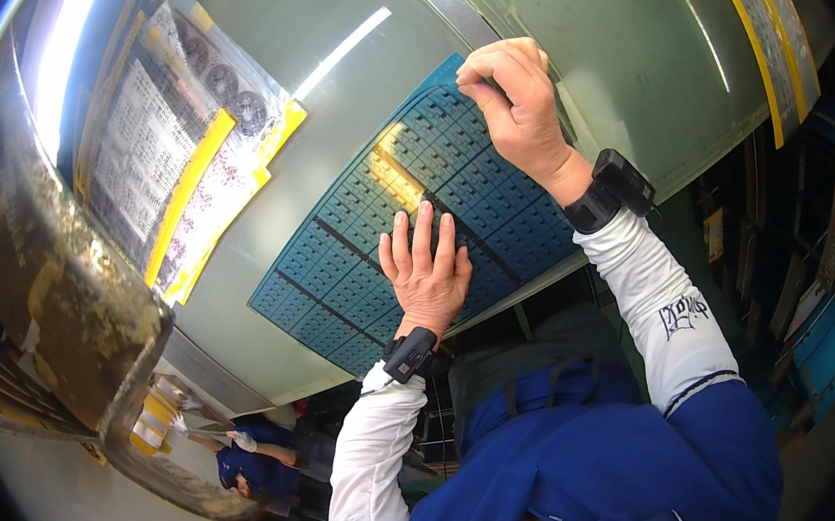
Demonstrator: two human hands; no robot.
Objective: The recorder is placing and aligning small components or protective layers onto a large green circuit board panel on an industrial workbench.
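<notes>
A teal-blue flat sheet (337,258) with a grid of small dark marks and darker dividing bands lies across the pale green tabletop. My left hand (429,271) rests palm down on its near middle, fingers stretched out and slightly apart. At the sheet's far right corner is my right hand (514,90), its thumb and fingertips pinched together and the other fingers curled. Whatever is between those fingertips is too small or hidden to make out. A yellowish reflection crosses the sheet just beyond my left fingers.
Printed papers in a clear cover (174,133), edged with yellow tape, lie at the left. A worn metal machine part (62,224) juts in beside them. Yellow-striped tape (757,27) marks the far right. A blue bin (826,352) stands lower right. Another person (261,461) works at lower left.
</notes>
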